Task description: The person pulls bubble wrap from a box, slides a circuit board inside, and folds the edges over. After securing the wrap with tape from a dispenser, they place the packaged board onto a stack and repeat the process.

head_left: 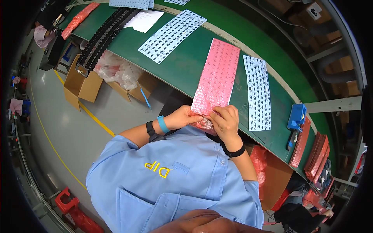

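Grey floor (70,136) carries yellow lines (97,121); a green workbench (180,64) stands alongside.

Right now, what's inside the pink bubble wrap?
A flat board with dark marks shows through the wrap. Where it's crumpled by the left hand and right hand, I can't see inside.

hands (180,117) (226,122): 2 | held sleeve (218,68): 1 | bare boards (258,93): 4+ | tape dispenser (297,117): 1

Grey floor (54,116): open cardboard box (91,88), yellow line (96,120), red stool (73,204).
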Motion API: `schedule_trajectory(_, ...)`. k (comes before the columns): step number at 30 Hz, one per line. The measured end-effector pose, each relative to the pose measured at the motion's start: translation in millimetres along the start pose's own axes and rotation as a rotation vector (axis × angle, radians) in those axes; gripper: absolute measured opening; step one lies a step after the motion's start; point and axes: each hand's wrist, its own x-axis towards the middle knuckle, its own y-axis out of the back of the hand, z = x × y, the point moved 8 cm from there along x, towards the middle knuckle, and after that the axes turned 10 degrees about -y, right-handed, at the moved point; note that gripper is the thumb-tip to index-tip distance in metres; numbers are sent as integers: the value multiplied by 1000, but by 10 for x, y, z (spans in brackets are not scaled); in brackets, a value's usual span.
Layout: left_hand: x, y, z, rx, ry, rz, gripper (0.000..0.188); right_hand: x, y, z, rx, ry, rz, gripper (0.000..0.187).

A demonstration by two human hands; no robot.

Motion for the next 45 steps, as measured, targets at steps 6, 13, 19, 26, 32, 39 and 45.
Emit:
schedule_trajectory(6, -23, 71, 9, 69, -1, -5, 22, 80, -9, 38, 100, -33, -14, 17)
schedule_trajectory(13, -3, 69, 26, -48, -31, 53, 31, 132, -19, 127, 203, -136, -110, 13)
schedule_trajectory(19, -8, 66, 25, -28, -1, -9, 33, 96, 92, 31, 105, -33, -28, 13)
schedule_trajectory(26, 6, 91, 52, -15, 23, 88, 33, 24, 55, -75, 22, 32, -38, 14)
schedule_trajectory(32, 23, 99, 97, 23, 38, 97, 31, 111, 180, 77, 180, -31, -134, 13)
schedule_trajectory(39, 13, 113, 120, -35, 3, 55, 30, 245, 1019, 1668, -649, -855, -33, 62)
schedule_trajectory(45, 12, 171, 197, 41, -66, 33, 29, 315, 965, 2089, -492, -1118, -464, 72)
